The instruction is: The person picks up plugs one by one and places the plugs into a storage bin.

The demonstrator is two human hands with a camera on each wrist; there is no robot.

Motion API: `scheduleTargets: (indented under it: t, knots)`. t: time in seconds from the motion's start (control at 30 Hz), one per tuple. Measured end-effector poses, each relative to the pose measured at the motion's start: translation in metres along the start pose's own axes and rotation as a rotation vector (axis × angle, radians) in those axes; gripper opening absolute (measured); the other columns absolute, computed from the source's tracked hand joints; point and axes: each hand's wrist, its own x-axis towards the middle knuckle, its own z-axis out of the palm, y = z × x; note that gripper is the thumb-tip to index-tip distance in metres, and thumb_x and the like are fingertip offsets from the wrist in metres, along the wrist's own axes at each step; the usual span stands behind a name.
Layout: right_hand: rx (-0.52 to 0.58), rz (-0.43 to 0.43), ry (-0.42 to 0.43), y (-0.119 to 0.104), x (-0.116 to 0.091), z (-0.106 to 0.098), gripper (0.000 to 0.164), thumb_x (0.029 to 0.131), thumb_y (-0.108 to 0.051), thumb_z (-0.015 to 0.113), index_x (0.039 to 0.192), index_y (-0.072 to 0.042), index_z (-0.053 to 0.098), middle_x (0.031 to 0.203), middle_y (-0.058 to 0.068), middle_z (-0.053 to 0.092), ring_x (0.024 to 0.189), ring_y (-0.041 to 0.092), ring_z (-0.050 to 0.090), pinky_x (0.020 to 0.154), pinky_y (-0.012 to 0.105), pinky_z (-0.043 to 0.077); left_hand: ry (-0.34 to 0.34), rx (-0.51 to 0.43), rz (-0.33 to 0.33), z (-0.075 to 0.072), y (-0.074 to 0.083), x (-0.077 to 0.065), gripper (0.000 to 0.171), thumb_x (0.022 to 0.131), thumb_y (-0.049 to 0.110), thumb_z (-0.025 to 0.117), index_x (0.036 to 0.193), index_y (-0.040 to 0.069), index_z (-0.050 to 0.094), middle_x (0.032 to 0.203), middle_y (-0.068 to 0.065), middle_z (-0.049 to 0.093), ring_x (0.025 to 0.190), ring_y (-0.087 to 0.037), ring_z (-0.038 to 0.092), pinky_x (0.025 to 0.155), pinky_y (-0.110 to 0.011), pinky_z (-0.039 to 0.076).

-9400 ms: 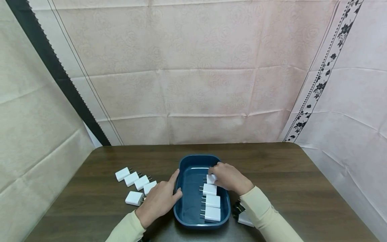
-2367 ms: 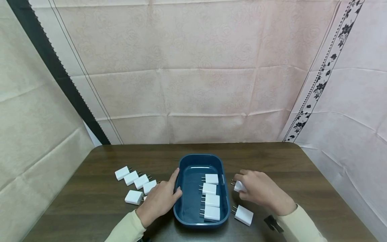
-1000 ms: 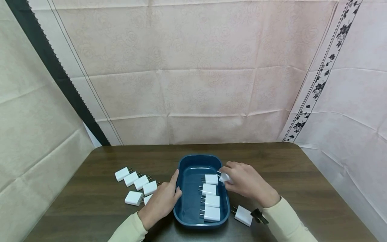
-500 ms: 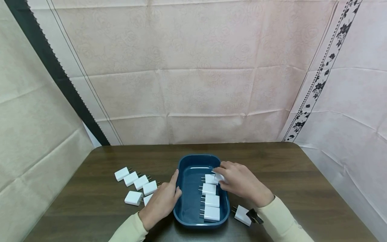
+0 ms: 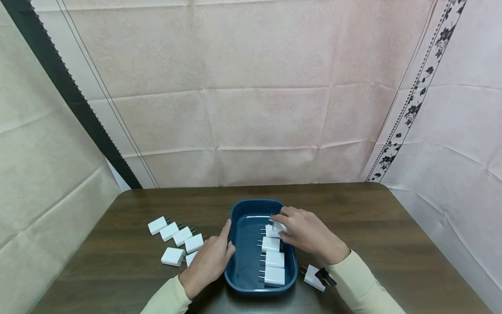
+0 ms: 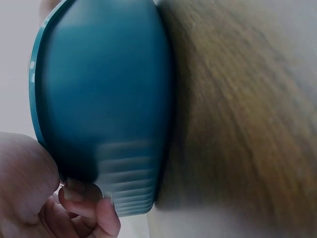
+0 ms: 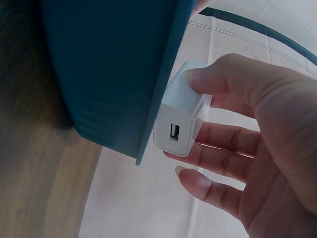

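Observation:
A white USB charger plug (image 7: 178, 111) with a USB port is pinched between the thumb and fingers of my right hand (image 5: 307, 231). It is over the far right part of a dark blue tray (image 5: 245, 279), at the inner rim. Inside the tray several white charger plugs (image 5: 274, 276) stand in a column along the right side, prongs pointing left. The held plug partly covers the farthest one. My left hand (image 5: 209, 264) holds the tray's left side, its index finger along the rim; in the left wrist view, curled fingers (image 6: 81, 198) touch the outer wall.
Several white charger plugs (image 5: 172, 256) lie on the brown wooden table (image 5: 353, 209) left of the tray, one partly hidden by the left hand. Another plug (image 5: 313, 278) lies right of the tray, beneath the right wrist's black strap. Patterned cloth (image 5: 259, 122) hangs behind the table.
My right hand has picked up a plug from the table right of the tray and brought it left, over the rim, into the tray's far end. The left hand has barely moved.

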Motion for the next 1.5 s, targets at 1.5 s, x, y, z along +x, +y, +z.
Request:
scheduleTargets:
  t: [1.5]
  knots:
    - [0.078, 0.048, -0.034, 0.014, 0.017, 0.023, 0.036, 0.086, -0.018, 0.081, 0.12, -0.02, 0.07, 0.114, 0.004, 0.071, 0.095, 0.016, 0.068, 0.087, 0.034, 0.061, -0.008, 0.037, -0.025, -0.001, 0.001, -0.001, 0.064, 0.102, 0.016, 0.05, 0.16, 0.003, 0.025, 0.054, 0.005, 0.047, 0.042, -0.011, 0.046, 0.043, -0.024, 0.039]
